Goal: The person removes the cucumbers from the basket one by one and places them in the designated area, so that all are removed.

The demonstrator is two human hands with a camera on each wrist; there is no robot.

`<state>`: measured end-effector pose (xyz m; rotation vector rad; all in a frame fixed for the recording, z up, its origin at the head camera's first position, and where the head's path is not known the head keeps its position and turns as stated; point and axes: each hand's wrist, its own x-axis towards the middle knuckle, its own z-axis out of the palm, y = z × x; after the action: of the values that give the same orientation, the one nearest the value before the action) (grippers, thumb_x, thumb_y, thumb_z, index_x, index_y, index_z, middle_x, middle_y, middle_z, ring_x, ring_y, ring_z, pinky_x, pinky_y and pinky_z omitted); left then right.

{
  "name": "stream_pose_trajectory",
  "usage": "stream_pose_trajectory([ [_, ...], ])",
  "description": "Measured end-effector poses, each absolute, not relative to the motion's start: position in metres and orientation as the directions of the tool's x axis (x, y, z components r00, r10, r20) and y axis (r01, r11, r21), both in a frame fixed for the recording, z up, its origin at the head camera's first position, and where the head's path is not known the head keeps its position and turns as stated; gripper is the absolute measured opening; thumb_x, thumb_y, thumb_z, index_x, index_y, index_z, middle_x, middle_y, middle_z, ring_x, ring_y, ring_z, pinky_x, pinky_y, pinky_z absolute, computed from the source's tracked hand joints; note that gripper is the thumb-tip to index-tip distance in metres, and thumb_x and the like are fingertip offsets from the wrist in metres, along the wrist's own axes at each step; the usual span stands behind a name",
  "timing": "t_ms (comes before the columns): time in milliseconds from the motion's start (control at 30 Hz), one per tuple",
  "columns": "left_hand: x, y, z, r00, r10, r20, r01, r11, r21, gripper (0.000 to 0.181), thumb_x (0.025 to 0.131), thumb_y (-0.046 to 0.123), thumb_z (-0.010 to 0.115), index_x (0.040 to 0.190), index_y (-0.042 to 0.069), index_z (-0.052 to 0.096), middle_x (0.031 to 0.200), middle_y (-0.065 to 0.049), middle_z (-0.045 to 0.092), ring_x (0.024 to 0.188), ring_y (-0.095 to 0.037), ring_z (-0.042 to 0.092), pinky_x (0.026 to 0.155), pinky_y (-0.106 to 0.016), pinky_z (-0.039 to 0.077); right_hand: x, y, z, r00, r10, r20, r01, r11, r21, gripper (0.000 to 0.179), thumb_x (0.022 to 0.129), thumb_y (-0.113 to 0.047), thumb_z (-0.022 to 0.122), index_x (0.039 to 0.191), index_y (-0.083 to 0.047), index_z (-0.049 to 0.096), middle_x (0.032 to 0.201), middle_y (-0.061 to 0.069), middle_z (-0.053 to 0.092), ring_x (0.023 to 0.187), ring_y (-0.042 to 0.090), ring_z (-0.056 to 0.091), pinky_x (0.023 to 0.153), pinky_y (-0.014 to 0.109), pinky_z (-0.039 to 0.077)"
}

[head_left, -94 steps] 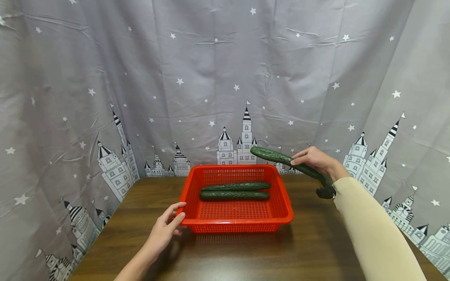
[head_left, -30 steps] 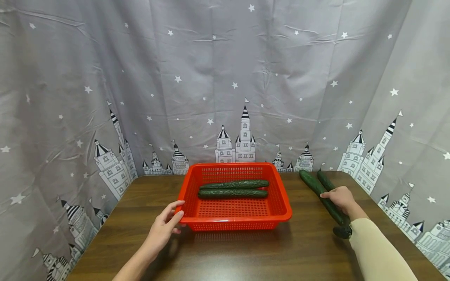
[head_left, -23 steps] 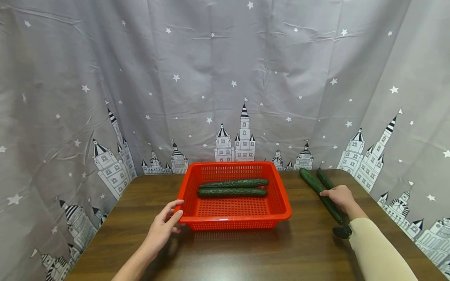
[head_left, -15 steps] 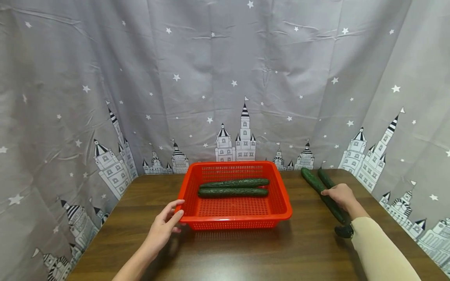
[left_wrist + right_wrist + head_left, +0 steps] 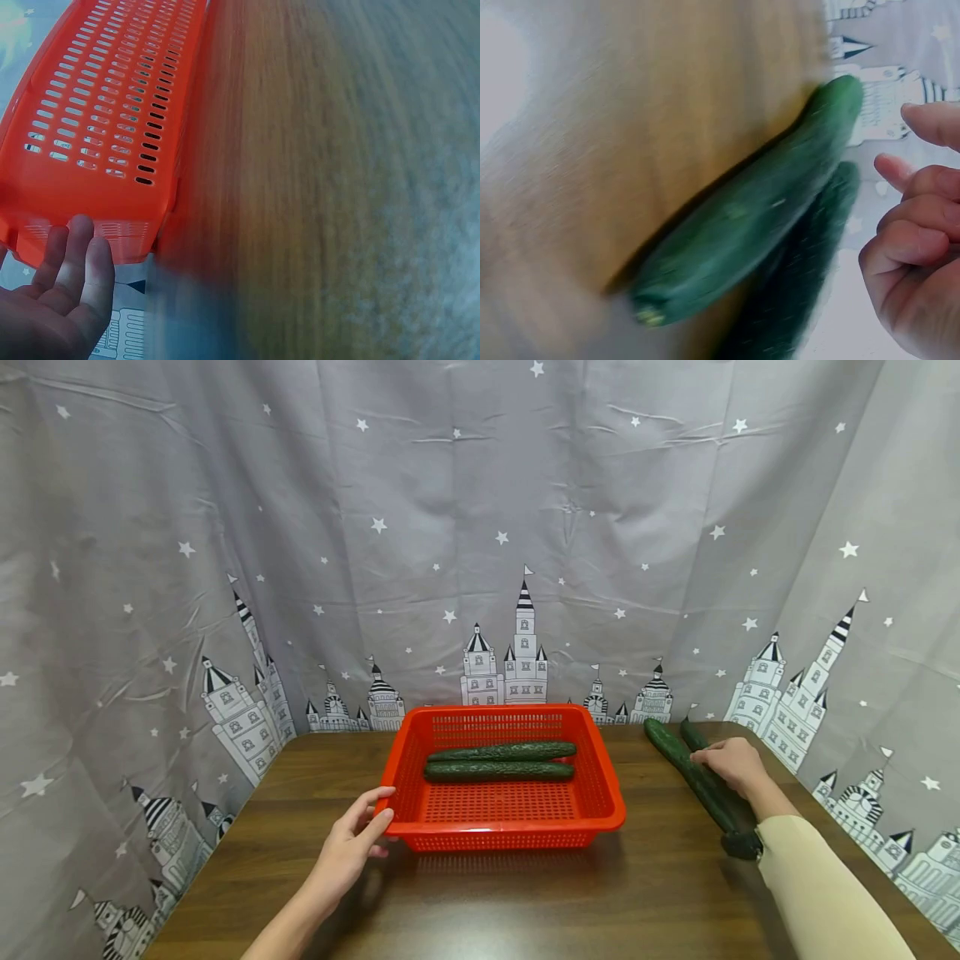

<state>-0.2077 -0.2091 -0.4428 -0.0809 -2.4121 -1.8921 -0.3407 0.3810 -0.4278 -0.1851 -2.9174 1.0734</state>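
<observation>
My left hand [image 5: 348, 843] holds the left front corner of a red plastic basket [image 5: 495, 828], thumb over the rim; in the left wrist view several fingertips [image 5: 79, 229] reach the basket's end wall. Inside lie two dark green cucumbers, one behind [image 5: 502, 751] and one in front [image 5: 498, 772]. On the table's right side rest two more, a longer cucumber [image 5: 671, 750] and a second cucumber [image 5: 692, 734] partly hidden behind my right hand [image 5: 738, 766]. That hand hovers over them with loosely bent fingers, apart from both cucumbers in the right wrist view, holding nothing.
The brown wooden table [image 5: 480, 902] carries the basket at its middle. A grey curtain [image 5: 420, 527] printed with stars and castles hangs behind the back edge and along both sides. A black wrist device [image 5: 741, 845] sits at my right cuff.
My right hand carried the longer cucumber through the air, laid it beside the other one on the right, then let go and rose slightly. The left hand has stayed at the basket.
</observation>
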Motion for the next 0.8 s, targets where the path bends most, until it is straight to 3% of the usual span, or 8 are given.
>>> stream_pose_trajectory([
  [100,-0.208,-0.209,-0.443,-0.996,-0.004,0.093,0.089,0.24,0.967,0.038,0.102,0.021,0.06,0.14,0.016,0.054,0.109,-0.02,0.06,0.091,-0.028,0.066,0.071,-0.036,0.059,-0.347,0.376,-0.419,-0.995,0.099,-0.017,0.084,0.737,-0.671,0.045,0.088,-0.03,0.069,0.111,0.009,0.072,0.053,-0.004,0.044,0.044,0.011,0.038,0.045,0.029,0.038],
  [333,-0.207,-0.209,-0.443,-0.996,-0.003,0.089,0.085,0.237,0.968,0.039,0.102,0.023,0.06,0.14,0.017,0.054,0.111,-0.02,0.06,0.091,-0.029,0.065,0.07,-0.037,0.059,-0.359,0.359,-0.39,-0.999,0.035,-0.016,0.036,0.7,-0.713,0.044,0.089,-0.027,0.069,0.115,0.008,0.071,0.048,-0.009,0.036,0.044,0.006,0.03,0.044,0.026,0.032],
  [367,-0.207,-0.209,-0.443,-0.996,-0.004,0.086,0.083,0.238,0.968,0.038,0.102,0.023,0.06,0.14,0.017,0.054,0.111,-0.02,0.06,0.092,-0.029,0.065,0.07,-0.037,0.059,-0.361,0.356,-0.387,-0.999,0.032,-0.028,0.043,0.676,-0.736,0.044,0.089,-0.025,0.07,0.117,0.008,0.07,0.045,-0.011,0.029,0.04,0.006,0.027,0.042,0.026,0.031],
  [800,-0.207,-0.209,-0.443,-0.996,-0.009,0.093,0.088,0.237,0.968,0.038,0.102,0.022,0.061,0.139,0.018,0.055,0.11,-0.021,0.06,0.091,-0.032,0.066,0.069,-0.037,0.059,-0.379,0.314,-0.344,-0.992,-0.093,-0.087,0.01,0.622,-0.783,0.051,0.091,-0.025,0.072,0.127,0.011,0.063,0.046,-0.012,0.029,0.04,0.005,0.026,0.042,0.024,0.03],
])
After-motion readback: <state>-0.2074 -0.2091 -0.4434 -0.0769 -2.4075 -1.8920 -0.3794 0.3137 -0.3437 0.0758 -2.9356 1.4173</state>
